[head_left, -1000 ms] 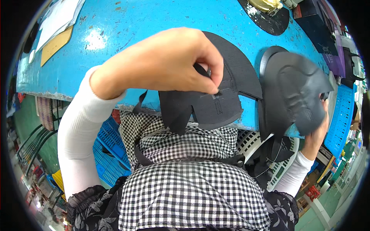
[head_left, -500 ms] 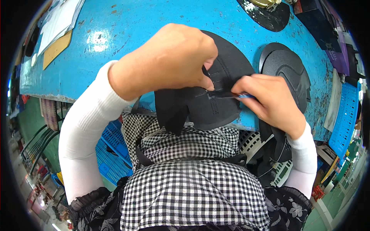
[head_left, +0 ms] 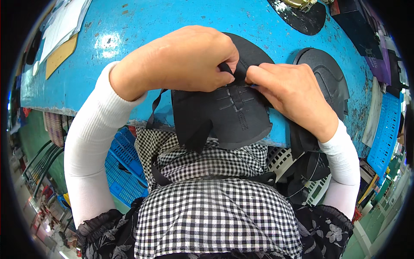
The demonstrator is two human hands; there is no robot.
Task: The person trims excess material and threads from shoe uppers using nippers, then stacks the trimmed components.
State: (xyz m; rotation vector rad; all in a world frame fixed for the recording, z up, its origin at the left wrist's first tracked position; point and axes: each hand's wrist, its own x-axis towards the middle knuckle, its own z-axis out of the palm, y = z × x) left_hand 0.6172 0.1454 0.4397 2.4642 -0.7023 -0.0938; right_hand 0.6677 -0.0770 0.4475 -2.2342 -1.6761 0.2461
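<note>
A flat black panel (head_left: 250, 123) with a rounded edge, short slits and rows of stitch marks lies at the table's near edge. A black strap end hangs from its lower side. My left hand (head_left: 189, 58) is over its upper left part, thumb and fingers closed on a black strap (head_left: 225, 69). Close beside it, my right hand (head_left: 293, 88) is closed on a thin tool, mostly hidden in the fingers; only a small bluish bit shows. Both hands' fingertips meet near the panel's middle, above the slits.
More black moulded panels (head_left: 325, 71) are stacked at right on the blue table (head_left: 142, 21). A round black mat (head_left: 304, 19) with white residue lies at the far right. Papers (head_left: 67, 26) lie at far left. Blue baskets (head_left: 125, 172) stand below the table.
My right hand has moved up and left, toward my left hand, with the thin tool. My left hand has shifted slightly up and left, uncovering more of the slits.
</note>
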